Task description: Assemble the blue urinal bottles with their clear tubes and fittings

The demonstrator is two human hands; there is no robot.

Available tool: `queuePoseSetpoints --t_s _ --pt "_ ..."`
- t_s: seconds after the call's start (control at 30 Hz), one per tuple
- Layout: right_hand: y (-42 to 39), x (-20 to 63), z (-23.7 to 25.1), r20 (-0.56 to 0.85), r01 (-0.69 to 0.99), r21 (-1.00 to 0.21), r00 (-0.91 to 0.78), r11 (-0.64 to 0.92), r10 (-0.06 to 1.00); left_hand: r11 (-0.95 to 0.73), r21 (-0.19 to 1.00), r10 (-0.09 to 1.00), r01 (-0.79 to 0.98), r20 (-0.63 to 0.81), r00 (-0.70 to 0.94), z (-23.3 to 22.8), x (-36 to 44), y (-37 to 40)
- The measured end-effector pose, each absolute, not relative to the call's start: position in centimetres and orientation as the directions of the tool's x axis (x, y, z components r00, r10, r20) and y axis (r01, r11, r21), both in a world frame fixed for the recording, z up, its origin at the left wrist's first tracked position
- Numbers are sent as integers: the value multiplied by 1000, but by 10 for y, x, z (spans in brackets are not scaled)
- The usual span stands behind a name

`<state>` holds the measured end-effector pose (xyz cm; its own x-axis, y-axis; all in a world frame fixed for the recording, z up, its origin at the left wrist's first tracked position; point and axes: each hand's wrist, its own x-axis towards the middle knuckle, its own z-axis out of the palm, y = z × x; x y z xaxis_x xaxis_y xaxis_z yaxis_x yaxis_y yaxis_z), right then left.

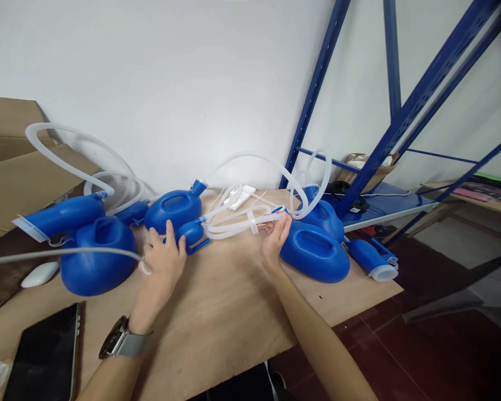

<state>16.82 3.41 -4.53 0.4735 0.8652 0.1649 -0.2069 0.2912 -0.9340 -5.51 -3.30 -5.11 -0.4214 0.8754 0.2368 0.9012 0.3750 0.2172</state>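
Note:
My left hand (165,260), a watch on its wrist, has its fingers around the near end of a blue plastic urinal funnel (191,234) with a side handle. The hand hides the funnel's mouth. A clear hose (234,227) runs from the funnel's neck to the right in gathered loops, with a white band (251,221) around them. My right hand (275,234) is closed on the right end of these loops. Behind the funnel lies a blue urinal bottle (173,207) with a moulded grip. Another blue bottle (317,253) lies right beside my right hand.
More blue bottles and funnels with hoses lie at left (98,267) and right. A phone (44,353), a white mouse (40,274) and a cardboard box (20,178) are at left. A power strip (242,196) lies by the wall. A blue metal rack (384,150) stands at right.

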Motion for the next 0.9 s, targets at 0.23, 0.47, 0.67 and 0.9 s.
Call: queuePoseSetpoints --t_s 0.23,0.47,0.67,0.9 --pt "32 161 -52 153 -240 -932 420 272 895 -102 158 843 982 538 1 -31 7 -36" --pt "24 209 -31 9 -170 -985 151 35 988 -662 318 703 679 579 414 -24 23 14" --pt "3 315 -4 366 857 -516 234 -13 901 -633 370 753 681 498 429 -21 6 41" --pt "-1 331 -24 280 927 -350 -37 138 959 -575 384 814 723 362 455 -15 -2 46"
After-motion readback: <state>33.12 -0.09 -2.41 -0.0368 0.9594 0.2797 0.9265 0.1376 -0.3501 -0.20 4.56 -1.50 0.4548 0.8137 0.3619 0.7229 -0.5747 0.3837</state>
